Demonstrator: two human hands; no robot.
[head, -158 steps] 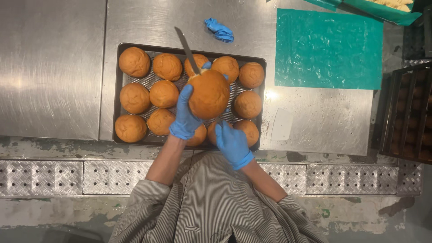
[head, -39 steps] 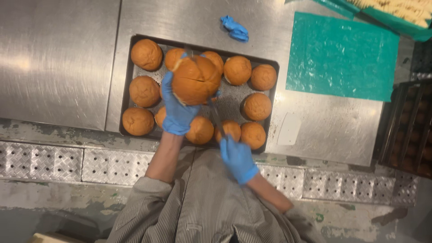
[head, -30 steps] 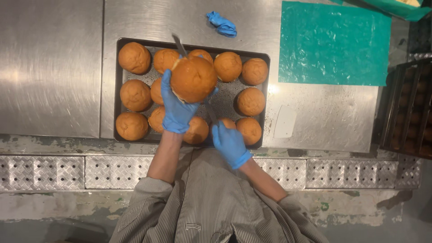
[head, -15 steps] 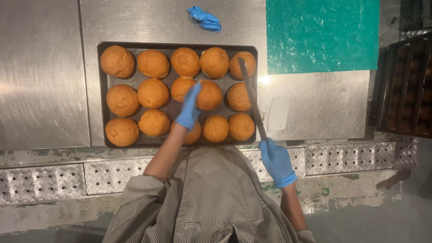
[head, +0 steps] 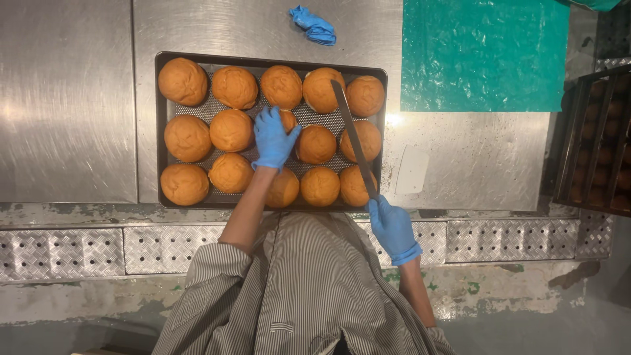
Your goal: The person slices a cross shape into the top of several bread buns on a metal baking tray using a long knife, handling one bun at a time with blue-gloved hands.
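Steel covers the desk point(head: 72, 98), and on it sits a dark perforated baking tray point(head: 160, 131) filled with round golden-brown buns in three rows. The left hand point(head: 273, 138), in a blue glove, lies on the middle bun point(head: 286, 119) of the centre row with its fingers spread loosely over the crust, so most of that bun is hidden beneath it. Just left of it sits another bun point(head: 231, 130), and just right a third bun point(head: 315, 144), both untouched.

The right hand point(head: 392, 227), also gloved in blue, is closed around the handle of a long knife point(head: 353, 137) at the near right corner of the tray. The blade runs from that hand toward the far edge, slanting a little to the left, and lies above the gap between the two rightmost columns of buns; whether it touches any of them cannot be told.

On the far side of the desk, beyond the tray, lies a crumpled blue glove point(head: 314, 25). A teal cutting mat point(head: 483, 56) covers the far right part of the desk, and a small pale scraper point(head: 411, 169) lies near it, just right of the tray. At the right edge stands a dark rack point(head: 595, 141) holding more buns. The person wears a grey striped shirt point(head: 309, 289).
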